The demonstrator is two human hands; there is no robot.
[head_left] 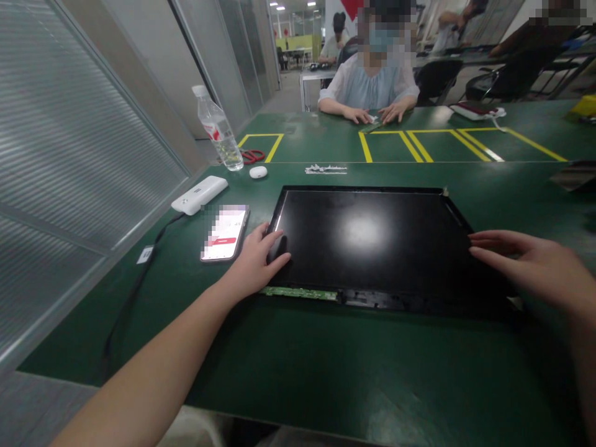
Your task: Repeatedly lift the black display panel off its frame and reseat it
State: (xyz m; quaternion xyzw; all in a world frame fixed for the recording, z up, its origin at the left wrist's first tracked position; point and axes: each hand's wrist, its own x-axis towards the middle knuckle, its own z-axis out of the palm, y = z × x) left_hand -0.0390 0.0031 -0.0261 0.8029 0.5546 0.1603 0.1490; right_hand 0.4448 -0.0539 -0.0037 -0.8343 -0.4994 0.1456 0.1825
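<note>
A black flat display panel [400, 248] in a thin frame lies on the green table between my hands. Along its near edge, at the left, runs a narrow green circuit board [300, 293]. My left hand [261, 257] rests over the panel's left edge, fingers apart, with the thumb and a finger on the dark face. At the right edge, my right hand [526, 254] touches the panel with fingertips and thumb, its fingers stretched out and a gap between thumb and fingers. The right hand is slightly blurred.
Left of the panel are a phone [225, 233], a white power bank [200, 195] with a black cable, a white earphone case [257, 172], a water bottle [218, 127] and red-handled scissors [254, 157]. White scraps [326, 169] lie behind the panel. A person [372, 87] sits opposite, hands on the table.
</note>
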